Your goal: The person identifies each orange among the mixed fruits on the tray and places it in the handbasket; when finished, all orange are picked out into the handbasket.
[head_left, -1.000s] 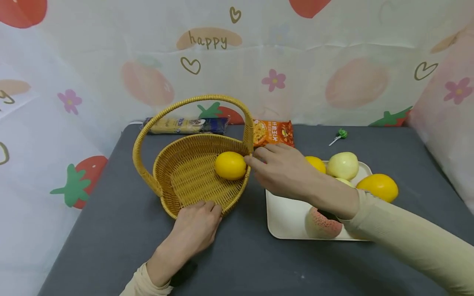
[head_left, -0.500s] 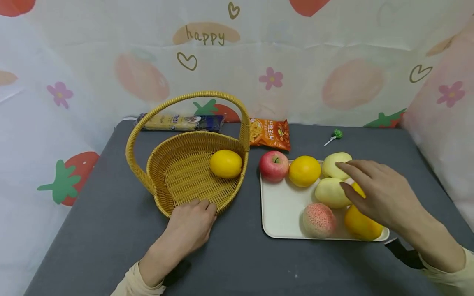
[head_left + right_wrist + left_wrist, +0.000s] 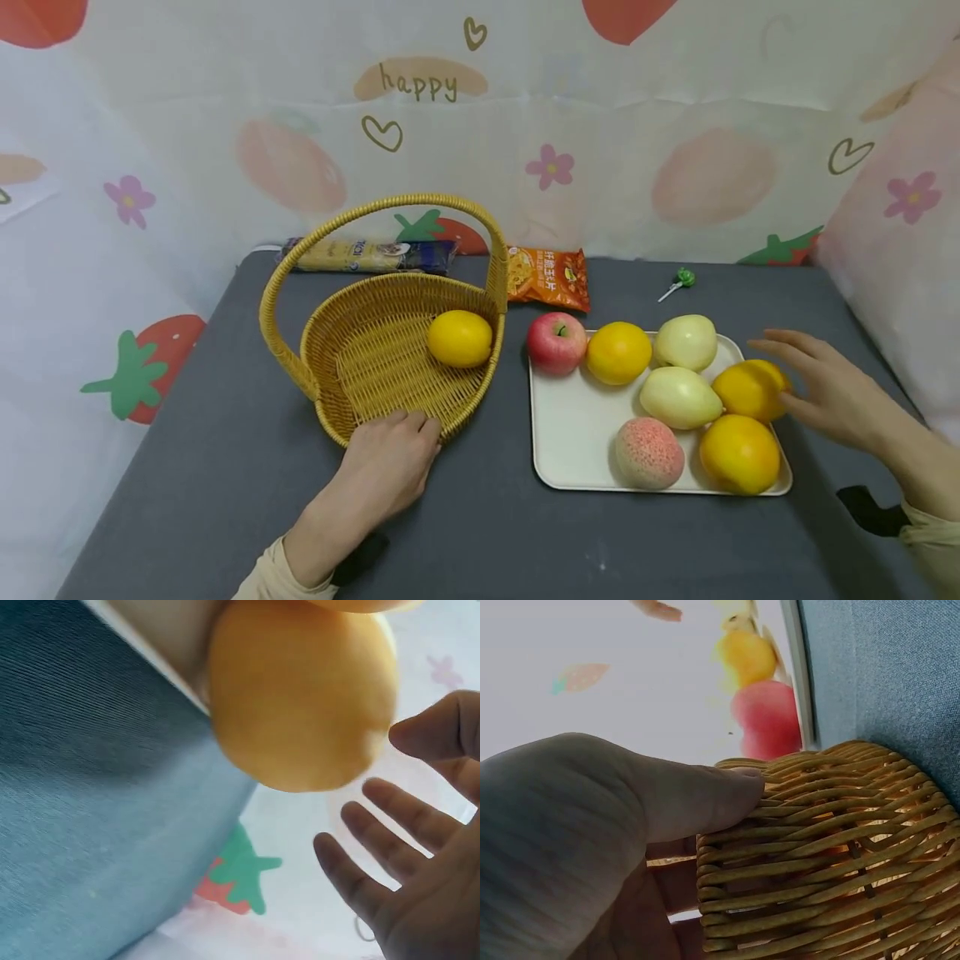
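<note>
My left hand [image 3: 393, 462] grips the near rim of the yellow wicker basket [image 3: 401, 296], thumb on one side of the weave and fingers on the other in the left wrist view. A lemon [image 3: 460, 339] lies inside the basket at its right. My right hand [image 3: 843, 396], fingers spread, is beside a mango-like yellow fruit [image 3: 750, 389] at the right edge of the cream tray [image 3: 577, 442]. In the right wrist view, thumb and fingers stand around a gap next to a yellow fruit [image 3: 300, 697]; whether they touch it in the head view I cannot tell.
A red apple [image 3: 557, 343] sits at the tray's back left corner, with an orange [image 3: 618, 353], pale green fruits [image 3: 686, 342], a peach [image 3: 649, 452] and a larger yellow fruit [image 3: 740, 454] nearby. Behind are a noodle pack [image 3: 367, 256], an orange snack bag [image 3: 549, 277] and a green lollipop [image 3: 684, 277].
My right hand has moved from beside the basket, across the tray, to its right side, uncovering the apple and other fruits. My left hand has stayed on the basket rim.
</note>
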A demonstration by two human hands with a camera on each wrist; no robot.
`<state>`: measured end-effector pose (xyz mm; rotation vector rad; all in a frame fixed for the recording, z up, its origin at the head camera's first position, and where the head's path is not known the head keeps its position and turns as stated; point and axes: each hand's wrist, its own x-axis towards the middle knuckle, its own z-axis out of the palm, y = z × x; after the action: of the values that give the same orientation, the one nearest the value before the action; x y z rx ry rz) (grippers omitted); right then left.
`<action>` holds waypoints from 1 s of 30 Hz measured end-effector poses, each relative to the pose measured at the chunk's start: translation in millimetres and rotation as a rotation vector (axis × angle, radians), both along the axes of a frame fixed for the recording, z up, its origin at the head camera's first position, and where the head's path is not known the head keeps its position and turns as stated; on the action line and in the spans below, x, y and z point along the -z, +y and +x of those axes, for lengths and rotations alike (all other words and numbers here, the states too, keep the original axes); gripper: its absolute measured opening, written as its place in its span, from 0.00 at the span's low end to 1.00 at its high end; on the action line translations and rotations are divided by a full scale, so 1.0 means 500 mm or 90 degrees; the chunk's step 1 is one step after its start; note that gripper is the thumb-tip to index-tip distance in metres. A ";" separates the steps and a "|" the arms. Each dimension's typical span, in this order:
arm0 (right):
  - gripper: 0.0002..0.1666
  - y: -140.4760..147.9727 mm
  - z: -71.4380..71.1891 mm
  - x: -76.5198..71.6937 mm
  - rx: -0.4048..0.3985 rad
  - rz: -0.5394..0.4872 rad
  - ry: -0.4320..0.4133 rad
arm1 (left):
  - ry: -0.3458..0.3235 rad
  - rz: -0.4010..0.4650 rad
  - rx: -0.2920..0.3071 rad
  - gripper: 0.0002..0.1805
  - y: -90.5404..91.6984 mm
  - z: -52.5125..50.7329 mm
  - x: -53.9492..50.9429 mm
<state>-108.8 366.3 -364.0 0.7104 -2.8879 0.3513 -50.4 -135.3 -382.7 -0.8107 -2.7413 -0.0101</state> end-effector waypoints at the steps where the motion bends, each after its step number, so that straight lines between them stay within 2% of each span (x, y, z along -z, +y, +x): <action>1: 0.39 0.005 0.000 0.006 -0.008 -0.008 -0.019 | -0.001 -0.002 -0.001 0.12 0.000 0.000 0.000; 7: 0.45 0.017 0.001 0.031 -0.034 -0.017 -0.082 | -0.009 -0.004 -0.009 0.11 0.000 0.000 0.000; 16: 0.49 0.017 0.003 0.046 -0.062 -0.002 -0.056 | -0.006 -0.006 -0.007 0.11 0.000 -0.001 0.000; 24: 0.45 0.012 0.001 0.043 -0.028 0.038 -0.033 | -0.010 -0.008 -0.007 0.11 -0.001 -0.001 0.001; 30: 0.46 0.013 0.000 0.043 -0.016 0.052 -0.029 | -0.004 -0.003 -0.005 0.11 -0.002 -0.001 0.002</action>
<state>-108.9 372.9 -385.5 0.7613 -2.9541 0.2565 -51.0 -136.6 -383.8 -0.8033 -2.7514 -0.0046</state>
